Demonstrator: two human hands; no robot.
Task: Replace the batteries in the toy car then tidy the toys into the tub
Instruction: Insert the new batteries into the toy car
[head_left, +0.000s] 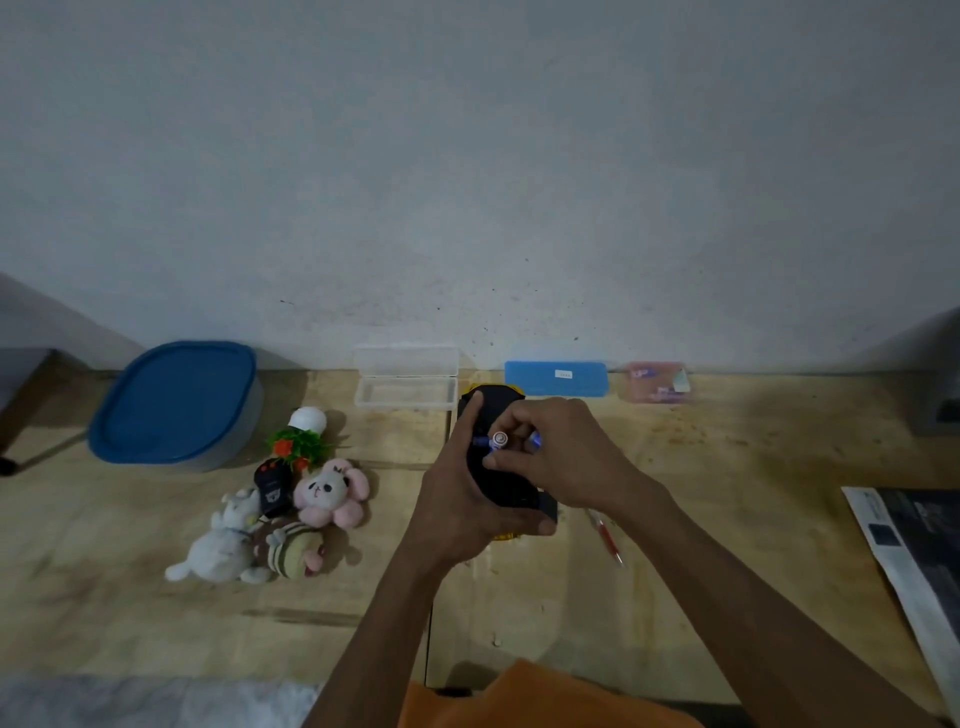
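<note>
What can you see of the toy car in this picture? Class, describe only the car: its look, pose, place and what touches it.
The toy car is held above the wooden table, underside up, so mostly a black, plastic-looking base shows, with yellow bodywork peeking out at the far end and near the wrist. The left hand grips it from the side, fingers curled round the body. The right hand pinches blue batteries against the base, at what seems to be the battery bay. The wheels and any cover are hidden or too dark to make out.
</note>
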